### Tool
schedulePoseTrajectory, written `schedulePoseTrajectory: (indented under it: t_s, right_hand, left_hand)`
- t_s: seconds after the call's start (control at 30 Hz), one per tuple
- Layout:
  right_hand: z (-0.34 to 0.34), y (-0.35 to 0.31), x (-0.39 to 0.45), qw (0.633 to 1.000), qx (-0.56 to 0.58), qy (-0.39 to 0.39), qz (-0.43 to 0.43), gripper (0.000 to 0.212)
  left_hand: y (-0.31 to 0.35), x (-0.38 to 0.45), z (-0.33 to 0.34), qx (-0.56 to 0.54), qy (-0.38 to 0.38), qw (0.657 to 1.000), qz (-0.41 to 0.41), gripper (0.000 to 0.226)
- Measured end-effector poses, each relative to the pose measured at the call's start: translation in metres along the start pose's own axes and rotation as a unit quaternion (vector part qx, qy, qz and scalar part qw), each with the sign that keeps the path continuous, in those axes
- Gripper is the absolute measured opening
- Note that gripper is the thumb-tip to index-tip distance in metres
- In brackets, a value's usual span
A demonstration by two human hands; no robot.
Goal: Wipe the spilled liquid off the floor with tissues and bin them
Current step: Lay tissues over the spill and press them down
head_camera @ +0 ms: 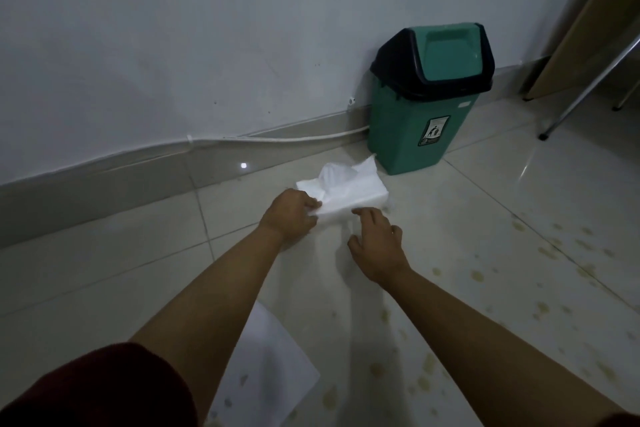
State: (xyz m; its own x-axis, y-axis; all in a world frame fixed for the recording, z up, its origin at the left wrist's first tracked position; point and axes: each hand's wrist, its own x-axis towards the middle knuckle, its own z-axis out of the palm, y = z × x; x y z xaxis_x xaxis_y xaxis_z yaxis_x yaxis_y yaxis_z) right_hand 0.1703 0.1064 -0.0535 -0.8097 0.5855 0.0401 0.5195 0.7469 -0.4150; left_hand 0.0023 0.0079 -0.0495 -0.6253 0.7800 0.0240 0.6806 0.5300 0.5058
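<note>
A white tissue pack (346, 189) lies on the tiled floor just in front of the green bin (415, 128), with a tissue sticking up from its top. My left hand (289, 213) grips the pack's near left end. My right hand (375, 243) hovers at the pack's near right side, fingers spread and relaxed, fingertips touching or nearly touching it. Yellowish drops of spilled liquid (478, 276) dot the floor to the right and near me. One flat white tissue (266, 374) lies on the floor under my left forearm, spotted with liquid.
The bin has a dark swing lid (446, 55) and stands against the grey wall. A white cable (277, 139) runs along the skirting. Metal furniture legs (585, 87) and a wooden panel (588, 21) stand at the far right.
</note>
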Motion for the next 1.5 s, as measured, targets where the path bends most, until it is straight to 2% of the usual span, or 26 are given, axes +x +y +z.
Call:
schedulePoseTrajectory:
  t_s: [0.07,0.17,0.27,0.33,0.37,0.43,0.47,0.53,0.6,0.8,0.87,1.03,1.17,1.23,1.3,1.43,1.5]
  right_hand:
    - [0.001,-0.006,0.003,1.000,-0.009,-0.003,0.005,0.057]
    - [0.008,-0.016,0.003,0.998,-0.057,-0.015,0.015,0.066]
    - [0.015,-0.023,0.003,0.992,-0.048,-0.107,0.044,0.068]
    - [0.015,-0.022,0.005,0.989,-0.047,-0.128,0.050,0.069]
    - [0.014,-0.020,0.006,0.989,-0.057,-0.126,0.045,0.068]
    - [0.010,-0.017,0.009,0.989,-0.073,-0.126,0.034,0.066]
    - [0.010,-0.016,0.009,0.988,-0.079,-0.133,0.028,0.066]
    - [0.011,-0.017,0.010,0.984,-0.091,-0.149,0.019,0.066]
    - [0.012,-0.016,0.011,0.984,-0.094,-0.151,0.018,0.067]
    - [0.009,-0.018,0.017,0.982,-0.098,-0.158,0.026,0.068]
    - [0.009,-0.019,0.018,0.980,-0.108,-0.166,0.032,0.069]
    - [0.007,-0.021,0.020,0.978,-0.112,-0.174,0.039,0.069]
    - [0.004,-0.019,0.020,0.979,-0.086,-0.183,0.040,0.069]
    - [-0.001,-0.017,0.020,0.981,-0.048,-0.186,0.034,0.070]
    - [-0.007,-0.018,0.016,0.990,0.006,-0.134,0.039,0.068]
    - [-0.025,-0.026,0.005,0.990,0.130,0.035,0.051,0.050]
    - [-0.037,-0.032,-0.001,0.980,0.176,0.079,0.045,0.038]
  left_hand:
    - [0.004,-0.007,-0.003,-0.014,-0.010,1.000,0.019,0.040]
    - [0.012,-0.012,-0.008,-0.076,-0.005,0.997,-0.002,0.035]
    - [0.026,-0.003,-0.014,-0.085,0.050,0.995,-0.023,0.032]
    - [0.039,0.009,-0.018,-0.075,0.088,0.993,-0.007,0.044]
    - [0.046,0.015,-0.021,-0.071,0.072,0.995,0.003,0.053]
    - [0.059,0.026,-0.024,-0.025,0.007,1.000,0.005,0.064]
    - [0.064,0.031,-0.024,0.019,-0.009,1.000,0.003,0.062]
    - [0.071,0.037,-0.022,0.113,0.016,0.993,0.015,0.044]
    - [0.078,0.038,-0.021,0.155,0.065,0.986,0.026,0.027]
    - [0.076,0.035,-0.033,0.011,0.147,0.989,-0.010,0.022]
    - [0.078,0.031,-0.035,-0.066,0.175,0.982,-0.014,0.017]
    - [0.093,0.037,-0.056,-0.186,0.241,0.952,0.025,0.012]
    - [0.096,0.041,-0.089,-0.279,0.348,0.893,0.061,0.012]
    - [0.091,0.039,-0.101,-0.287,0.350,0.890,0.063,0.010]
    - [0.083,0.034,-0.106,-0.298,0.322,0.898,0.042,0.009]
    - [0.066,0.018,-0.105,-0.336,0.263,0.904,-0.031,0.009]
    - [0.062,0.005,-0.105,-0.400,0.213,0.888,-0.073,0.009]
